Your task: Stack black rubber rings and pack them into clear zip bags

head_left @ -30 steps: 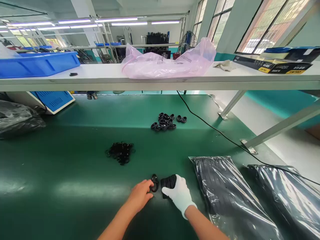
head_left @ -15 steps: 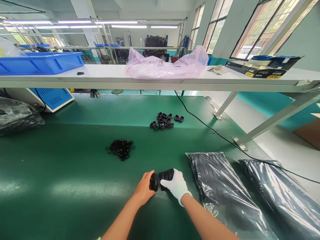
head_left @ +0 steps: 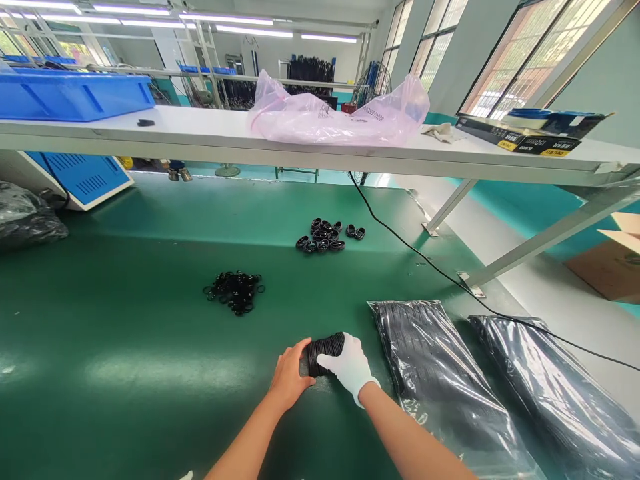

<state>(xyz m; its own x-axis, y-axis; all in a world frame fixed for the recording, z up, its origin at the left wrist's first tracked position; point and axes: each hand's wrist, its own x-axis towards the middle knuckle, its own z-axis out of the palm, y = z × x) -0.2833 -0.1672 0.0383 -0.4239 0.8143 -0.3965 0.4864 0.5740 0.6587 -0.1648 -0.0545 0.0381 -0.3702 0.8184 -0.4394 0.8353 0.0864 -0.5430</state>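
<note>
A row of thin black rings (head_left: 321, 353), pressed together face to face, lies on its side between my two hands. My right hand (head_left: 350, 363), in a white glove, is closed around its right part, thumb across the near side. My bare left hand (head_left: 291, 375) cups the left end, with fingertips at the far edge and the thumb at the near edge. The palm side of this hand is hidden. Beyond them, to the left, is a loose pile of small black rings (head_left: 236, 291). Farther back sit several larger glossy black ring-shaped parts (head_left: 323, 236).
Clear plastic bags of black parts (head_left: 440, 367) lie on the right of the green table (head_left: 125, 333). A black cable (head_left: 400, 241) crosses behind them. Above the far side runs a white shelf (head_left: 200, 143) bearing a blue bin (head_left: 75, 97) and a pink plastic bag (head_left: 335, 123).
The gap between the black piece in my left hand and the row in my right hand has closed; they now form one row. The camera view has shifted slightly.
</note>
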